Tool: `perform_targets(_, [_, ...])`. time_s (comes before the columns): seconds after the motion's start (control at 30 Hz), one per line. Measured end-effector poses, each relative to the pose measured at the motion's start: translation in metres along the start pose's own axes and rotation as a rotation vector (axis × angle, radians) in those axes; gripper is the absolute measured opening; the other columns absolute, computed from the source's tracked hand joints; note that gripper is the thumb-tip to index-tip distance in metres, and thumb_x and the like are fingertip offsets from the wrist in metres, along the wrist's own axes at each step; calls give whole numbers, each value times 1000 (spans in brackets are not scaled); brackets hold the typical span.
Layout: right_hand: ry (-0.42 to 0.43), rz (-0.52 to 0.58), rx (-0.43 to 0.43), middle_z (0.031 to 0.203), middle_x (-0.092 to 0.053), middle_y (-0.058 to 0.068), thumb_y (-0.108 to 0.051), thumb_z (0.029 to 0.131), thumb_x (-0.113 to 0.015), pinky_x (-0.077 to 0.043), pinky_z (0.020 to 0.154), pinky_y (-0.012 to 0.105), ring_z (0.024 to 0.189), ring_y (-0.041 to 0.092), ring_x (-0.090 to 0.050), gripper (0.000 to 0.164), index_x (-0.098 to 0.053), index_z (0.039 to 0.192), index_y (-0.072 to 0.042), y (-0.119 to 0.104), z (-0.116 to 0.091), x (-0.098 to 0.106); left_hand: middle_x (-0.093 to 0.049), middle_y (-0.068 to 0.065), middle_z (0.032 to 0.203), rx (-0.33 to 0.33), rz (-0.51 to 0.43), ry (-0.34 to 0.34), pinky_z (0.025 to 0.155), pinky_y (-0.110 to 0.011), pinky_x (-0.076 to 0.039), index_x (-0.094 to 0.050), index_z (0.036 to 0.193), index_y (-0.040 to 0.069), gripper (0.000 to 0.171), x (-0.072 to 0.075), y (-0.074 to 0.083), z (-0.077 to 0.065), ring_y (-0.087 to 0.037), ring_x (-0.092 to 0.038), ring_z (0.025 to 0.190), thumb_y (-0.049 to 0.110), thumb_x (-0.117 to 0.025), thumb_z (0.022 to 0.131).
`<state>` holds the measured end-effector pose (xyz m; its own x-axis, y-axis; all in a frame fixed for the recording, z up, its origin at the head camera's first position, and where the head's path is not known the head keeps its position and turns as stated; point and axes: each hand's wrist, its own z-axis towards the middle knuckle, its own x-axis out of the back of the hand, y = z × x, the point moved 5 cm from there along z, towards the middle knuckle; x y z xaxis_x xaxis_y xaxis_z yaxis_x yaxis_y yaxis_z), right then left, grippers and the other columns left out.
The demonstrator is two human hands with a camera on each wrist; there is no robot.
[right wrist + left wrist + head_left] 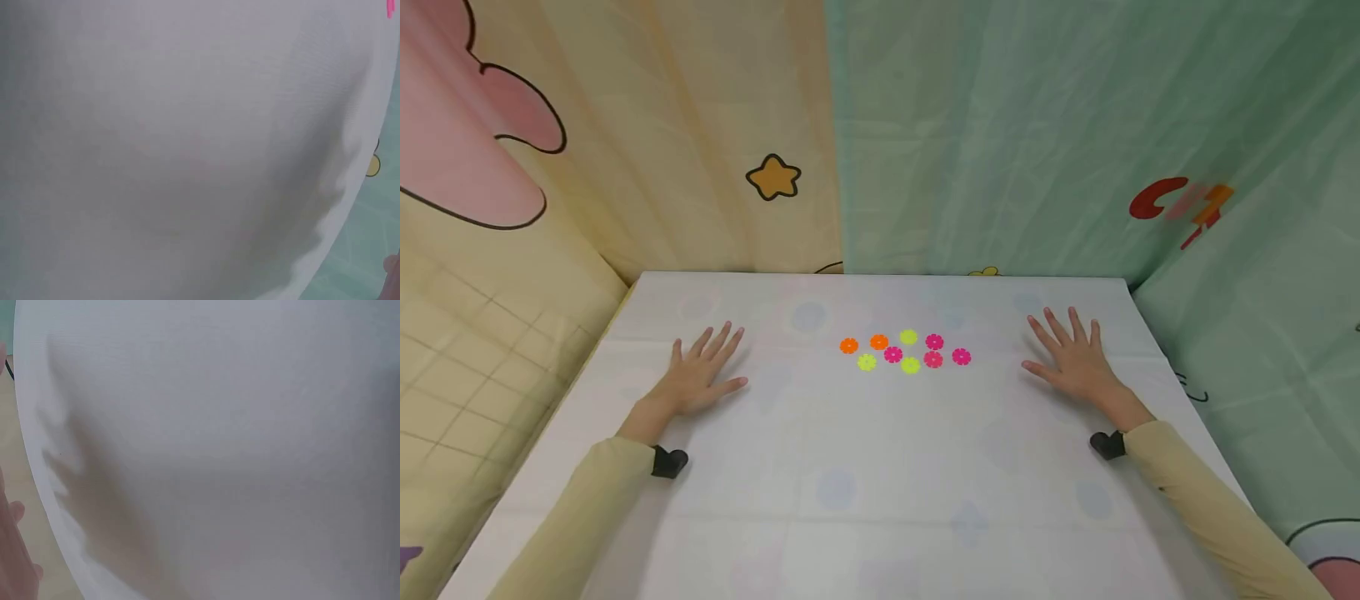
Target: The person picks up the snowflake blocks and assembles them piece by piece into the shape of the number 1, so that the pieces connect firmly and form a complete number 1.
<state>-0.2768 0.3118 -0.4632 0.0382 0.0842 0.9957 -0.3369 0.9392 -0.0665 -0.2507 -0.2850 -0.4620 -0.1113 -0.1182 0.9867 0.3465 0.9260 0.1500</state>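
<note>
Both hands are spread over a white-covered table, palms down, fingers straight and apart. On the left side is the left hand, holding nothing; its shadow falls on the cloth in the left wrist view. The right hand is over the right side, holding nothing as well. Between them, toward the far edge, lies a group of small flat round pieces patterned like fruit slices: an orange piece, another orange piece, several yellow-green pieces and several pink pieces.
Printed curtains hang behind the table, a cream curtain on the left and a green curtain on the right. Black wrist mounts, a left one and a right one, sit by the sleeve cuffs.
</note>
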Motion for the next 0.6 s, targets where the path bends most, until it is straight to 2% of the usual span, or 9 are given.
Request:
perform_targets(0.17, [5,-33,1,160,-17,18,-61,90,-50,1,108,73,145,50,-4,84,-11,155,-26,-4,2,1,-9,-14,162,-14,-19,12,105,-76,1,3,155,27,83,-1,5,3,-45,-12,145,57,-45,94])
perform_targets(0.37, [81,-31,39,157,-26,17,-60,89,-53,-7,108,72,143,48,-14,82,-17,154,-26,-9,5,4,-15,-12,161,-20,-36,38,106,-74,-2,-5,155,26,79,1,9,8,-42,-17,145,55,-47,94])
perform_targets(0.6, [160,-19,76,152,-33,19,-54,85,-62,-14,108,69,139,45,-27,85,-22,153,-22,-19,13,10,-23,-13,159,-23,8,59,108,-73,-4,-14,155,22,75,6,13,13,-41,-25,143,53,-47,95])
